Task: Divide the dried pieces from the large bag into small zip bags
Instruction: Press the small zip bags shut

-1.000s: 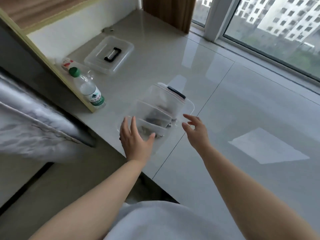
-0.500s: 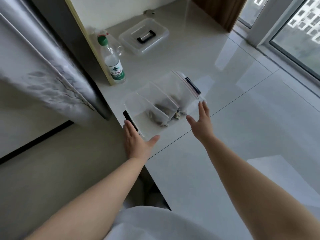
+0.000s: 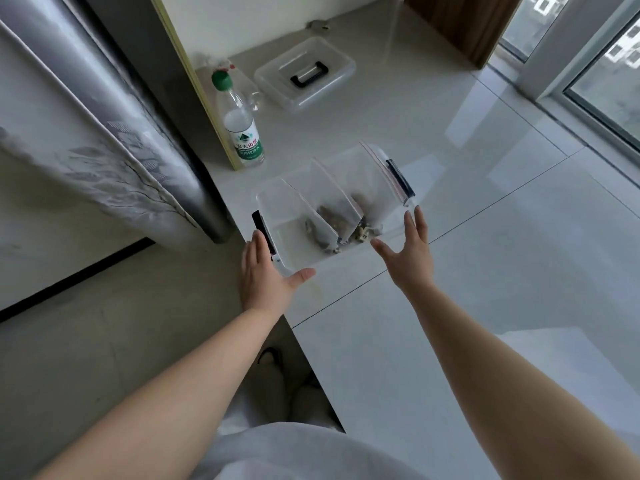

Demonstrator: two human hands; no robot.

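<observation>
Nearest: the person's two bare forearms, reaching forward over the edge of the pale tiled ledge (image 3: 450, 341).

Left hand (image 3: 266, 275): open, fingers flat and together, thumb spread, at the near-left end of the clear plastic box (image 3: 277, 209), beside its black latch (image 3: 258, 221); whether it touches is not clear. It grips nothing.

Right hand (image 3: 408, 251): open, fingers splayed, at the near-right side of the box, empty. The hands stand well apart, the box between them.

Box: long axis runs from near-left to far-right, so the left hand is at an end and the right along the flank.

Inside: zip bags (image 3: 332, 202) standing on edge, dried pieces (image 3: 329, 223) at their bottoms.

Beyond, left: water bottle (image 3: 240, 129), upright, green cap.

Farthest: clear lid (image 3: 304, 76) with black handle, lying flat, well apart from the box.
</observation>
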